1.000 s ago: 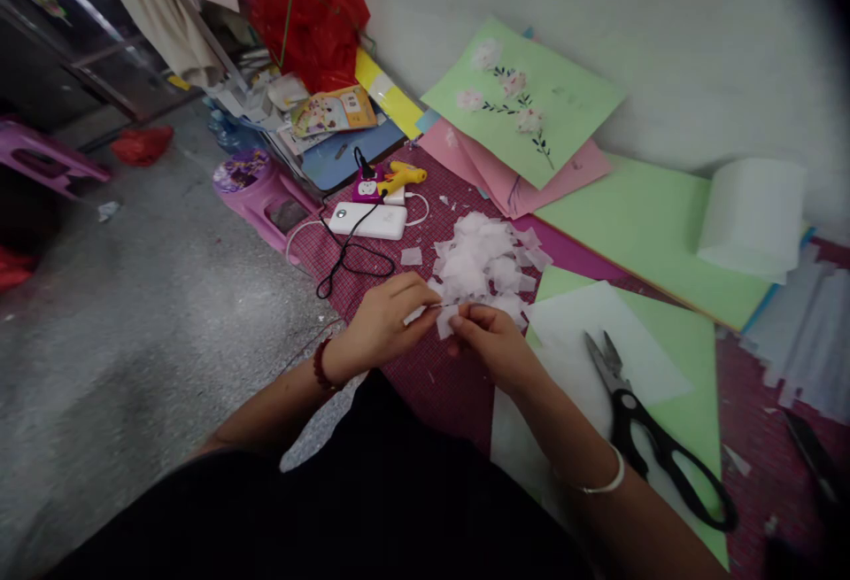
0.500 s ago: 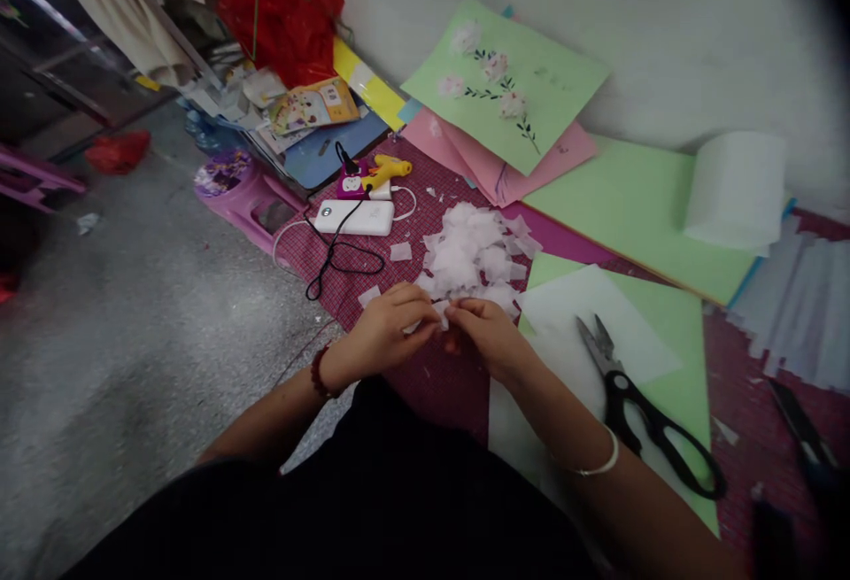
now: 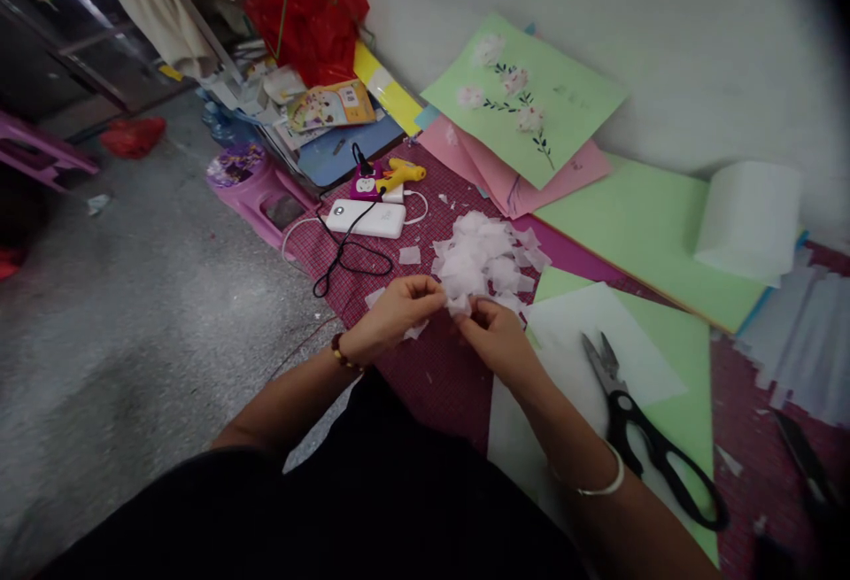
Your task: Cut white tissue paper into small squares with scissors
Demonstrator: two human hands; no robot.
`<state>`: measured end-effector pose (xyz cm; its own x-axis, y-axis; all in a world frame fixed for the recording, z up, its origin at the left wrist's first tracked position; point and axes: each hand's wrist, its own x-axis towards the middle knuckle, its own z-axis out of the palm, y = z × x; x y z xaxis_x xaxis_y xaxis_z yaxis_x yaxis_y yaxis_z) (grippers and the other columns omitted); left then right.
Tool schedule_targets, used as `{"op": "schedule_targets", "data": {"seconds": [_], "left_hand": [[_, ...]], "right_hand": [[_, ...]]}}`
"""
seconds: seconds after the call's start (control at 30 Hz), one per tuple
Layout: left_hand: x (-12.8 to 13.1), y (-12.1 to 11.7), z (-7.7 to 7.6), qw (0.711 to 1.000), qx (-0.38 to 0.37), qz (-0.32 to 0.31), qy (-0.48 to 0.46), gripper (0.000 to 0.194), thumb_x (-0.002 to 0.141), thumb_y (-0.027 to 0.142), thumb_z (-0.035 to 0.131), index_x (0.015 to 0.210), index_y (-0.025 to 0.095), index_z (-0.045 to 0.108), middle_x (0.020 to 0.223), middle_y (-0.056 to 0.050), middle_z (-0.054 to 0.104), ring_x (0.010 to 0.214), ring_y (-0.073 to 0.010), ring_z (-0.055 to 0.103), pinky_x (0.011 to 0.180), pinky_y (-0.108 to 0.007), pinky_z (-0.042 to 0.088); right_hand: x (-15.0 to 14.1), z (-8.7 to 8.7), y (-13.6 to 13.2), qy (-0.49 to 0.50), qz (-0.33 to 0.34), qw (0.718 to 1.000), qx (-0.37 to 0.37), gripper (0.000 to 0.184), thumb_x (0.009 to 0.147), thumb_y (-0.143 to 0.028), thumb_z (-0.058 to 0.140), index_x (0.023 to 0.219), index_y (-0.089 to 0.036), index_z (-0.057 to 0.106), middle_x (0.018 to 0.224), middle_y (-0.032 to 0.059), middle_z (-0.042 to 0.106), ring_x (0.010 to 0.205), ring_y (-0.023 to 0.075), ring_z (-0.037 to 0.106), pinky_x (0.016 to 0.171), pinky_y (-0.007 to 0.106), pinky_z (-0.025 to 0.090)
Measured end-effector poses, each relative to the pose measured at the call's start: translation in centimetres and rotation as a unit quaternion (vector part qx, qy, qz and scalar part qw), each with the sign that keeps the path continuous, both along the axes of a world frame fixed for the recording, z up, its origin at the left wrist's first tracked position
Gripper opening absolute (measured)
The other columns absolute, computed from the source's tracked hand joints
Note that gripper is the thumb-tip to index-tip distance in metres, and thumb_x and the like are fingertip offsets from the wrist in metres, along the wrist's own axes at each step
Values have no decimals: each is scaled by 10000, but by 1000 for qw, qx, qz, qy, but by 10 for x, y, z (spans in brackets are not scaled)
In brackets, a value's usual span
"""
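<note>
Between my two hands is a small piece of white tissue paper [image 3: 458,305], pinched at its edges. My left hand [image 3: 406,310] has thumb and fingertips closed at its left side. On its right side, my right hand [image 3: 495,332] grips it between thumb and curled fingers. Just beyond my fingers lies a heap of white tissue paper squares [image 3: 479,252] on the red checked tabletop [image 3: 431,385]. A pair of black-handled scissors [image 3: 630,412] rests on white paper [image 3: 607,341], right of my right forearm.
A white power bank [image 3: 365,219] with cables and a yellow glue gun [image 3: 402,174] lie at the left. Behind the heap, a green card with paper flowers [image 3: 524,102] leans on the wall. A white paper roll [image 3: 750,221] and paper strips [image 3: 807,332] are at the right.
My left fingers have gone from bent over the tissue piece to a pinch at its edge, and more of the piece shows. The whole view has shifted slightly.
</note>
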<state>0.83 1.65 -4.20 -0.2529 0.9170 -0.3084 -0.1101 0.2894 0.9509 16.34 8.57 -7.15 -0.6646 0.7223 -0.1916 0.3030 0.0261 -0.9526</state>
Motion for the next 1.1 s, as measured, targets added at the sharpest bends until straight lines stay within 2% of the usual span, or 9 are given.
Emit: {"op": "schedule_targets", "data": {"seconds": [0.17,0.27,0.4,0.57,0.63,0.73,0.87,0.97,1.1], "left_hand": [[-31,47,9,992,70,8,108,113,749,245,598,734,141,558,589,52,496,478,-47,381,475,-197,287],[-50,59,15,956,97,-48,271,171,738,155,571,901,121,607,701,6,591,596,-84,490,565,-215,368],[-59,33,19,883,75,-134,444,185,794,164,530,948,146,631,766,-11,627,671,-115,542,633,-241,398],[-51,-16,7,780,-41,-193,594,168,808,320,586,749,166,615,766,-37,616,690,-160,556,607,-268,385],[-46,-25,-2,769,-57,-180,611,169,804,325,595,733,171,588,777,-36,601,697,-162,551,597,-267,381],[-38,-28,-10,794,-36,-162,585,155,822,233,556,681,173,538,738,-18,568,686,-142,530,608,-253,389],[-28,-29,-6,821,82,-109,555,140,825,152,541,690,172,507,754,-21,560,749,-143,531,687,-254,426],[-19,-34,1,806,160,-94,562,129,852,155,528,724,172,517,777,-32,573,784,-153,537,734,-274,442],[-8,-39,6,787,187,-114,577,110,883,167,500,785,166,549,831,-56,599,833,-170,552,773,-303,451]], "right_hand": [[14,-1,26,-83,-59,990,100,198,787,-344,515,684,-189,583,564,7,583,497,163,540,491,291,425],[22,1,35,-118,-80,972,187,251,783,-331,545,942,-161,640,780,62,673,527,171,578,554,340,481],[23,7,33,-95,-116,936,319,458,768,-250,577,1218,-172,542,1218,161,589,718,198,636,707,398,532],[16,12,17,0,-72,924,375,276,815,-169,529,1083,-180,593,1080,145,634,951,252,623,761,389,541],[11,9,7,22,-22,932,361,172,838,-163,507,966,-189,619,996,119,660,877,235,640,751,383,541],[5,3,-5,19,31,951,306,148,849,-165,497,902,-185,634,925,96,681,799,219,652,727,372,532],[0,1,-15,16,39,980,195,177,846,-188,509,967,-183,638,938,83,692,756,200,653,706,347,516],[-2,6,-16,33,24,994,105,209,836,-226,535,1023,-184,617,957,77,681,636,155,609,614,307,491],[-1,13,-16,61,42,996,42,121,828,-274,549,857,-190,631,765,25,653,528,125,528,511,268,421]]}}
